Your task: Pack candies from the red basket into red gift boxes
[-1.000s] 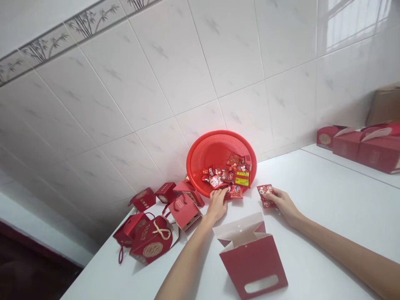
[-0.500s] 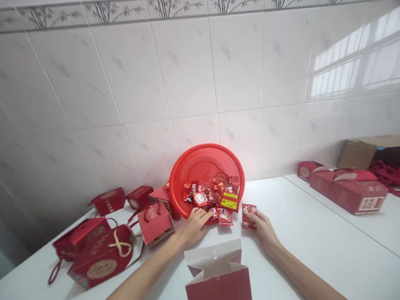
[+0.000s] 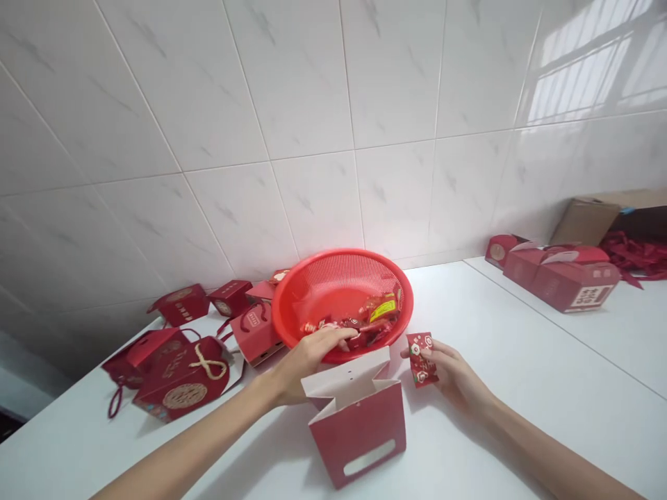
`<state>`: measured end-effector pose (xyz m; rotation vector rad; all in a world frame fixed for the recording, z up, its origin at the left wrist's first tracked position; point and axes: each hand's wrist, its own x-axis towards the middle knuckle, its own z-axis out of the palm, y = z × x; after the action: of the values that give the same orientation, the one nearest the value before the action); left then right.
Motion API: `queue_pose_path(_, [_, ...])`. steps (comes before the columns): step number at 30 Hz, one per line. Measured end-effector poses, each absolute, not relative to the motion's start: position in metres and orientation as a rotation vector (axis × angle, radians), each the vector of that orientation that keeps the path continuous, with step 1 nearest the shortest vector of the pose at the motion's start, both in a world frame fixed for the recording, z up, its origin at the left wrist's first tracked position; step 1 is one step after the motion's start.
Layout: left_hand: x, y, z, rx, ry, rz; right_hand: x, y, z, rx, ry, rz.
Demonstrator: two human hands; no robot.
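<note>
A small red packet with white flower prints is pinched between the thumb and fingers of my right hand, held up right of an open bag. My left hand is at the front rim of a red plastic basket, its fingers curled over the edge close to the snacks; the undersides of the fingers are hidden. Red wrapped snacks lie in the basket, one with a yellow label. The dark red paper gift bag stands upright in front, its top open and a slot low on its front.
Several red gift boxes with cords crowd the table's left side. More red boxes stand at the right, by a cardboard box holding dark red ribbon. A tiled wall runs behind the white table.
The basket, tipped up toward me before, now sits flatter, and its snacks lie deeper inside. My right hand has turned the packet slightly. The view has tilted down, showing more of the bag.
</note>
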<state>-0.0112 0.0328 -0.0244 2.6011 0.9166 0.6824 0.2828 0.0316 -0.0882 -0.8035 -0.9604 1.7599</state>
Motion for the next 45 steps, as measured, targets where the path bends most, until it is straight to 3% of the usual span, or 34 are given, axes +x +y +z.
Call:
queue_pose_path(7, [0.001,0.031,-0.01,2.407,0.995,0.821,0.273,0.018,-0.095,-0.704,-0.952,1.874])
queue_pose_path(15, [0.024,0.062,0.019,2.452,1.18,0.505,0.272,0.017,-0.102,-0.696,-1.102,1.904])
queue_pose_path(22, [0.033,0.101,0.006,2.353,1.206,0.189,0.275,0.02,-0.103,-0.716,-1.131,1.909])
queue_pose_path(33, [0.032,0.104,-0.004,2.31,1.283,0.298,0.277,0.022,-0.092,-0.715,-0.916,1.876])
queue_pose_path(45, [0.027,0.111,-0.007,2.115,1.524,0.914,0.28,0.02,-0.084,-0.725,-0.961,1.829])
